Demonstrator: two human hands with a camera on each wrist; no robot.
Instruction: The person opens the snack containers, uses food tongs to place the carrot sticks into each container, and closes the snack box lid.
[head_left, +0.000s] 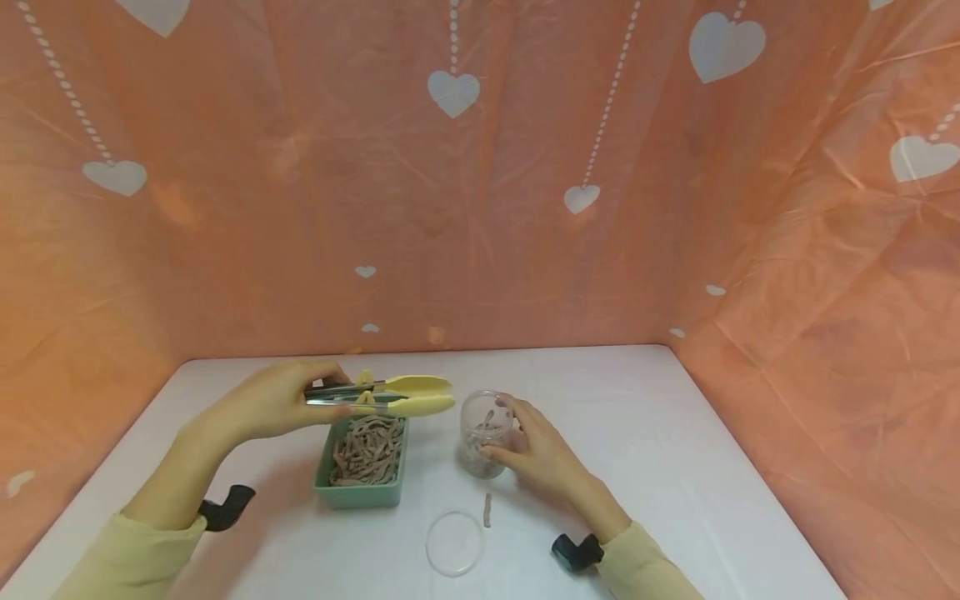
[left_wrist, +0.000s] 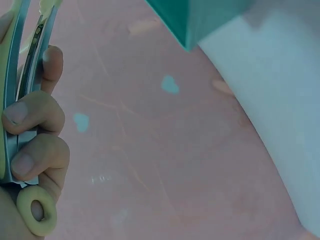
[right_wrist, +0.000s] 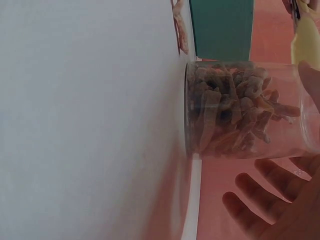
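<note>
My left hand (head_left: 288, 400) grips metal tongs (head_left: 408, 396) with yellow tips, its fingers curled round the handles in the left wrist view. The tips point right, above the far end of a green box (head_left: 360, 497) full of brown strips (head_left: 367, 450). To the right, a clear jar (head_left: 480, 467) stands upright on the table, partly filled with the same strips (right_wrist: 230, 105). My right hand (head_left: 547, 450) holds the jar near its rim between thumb and forefinger. In the right wrist view, its other fingers (right_wrist: 260, 200) spread apart from the glass.
One loose strip (head_left: 487, 510) lies on the white table (head_left: 600, 417) in front of the jar. Beside it is a clear round lid (head_left: 455, 543). An orange cloth with white hearts (head_left: 453, 93) hangs behind the table and along its sides.
</note>
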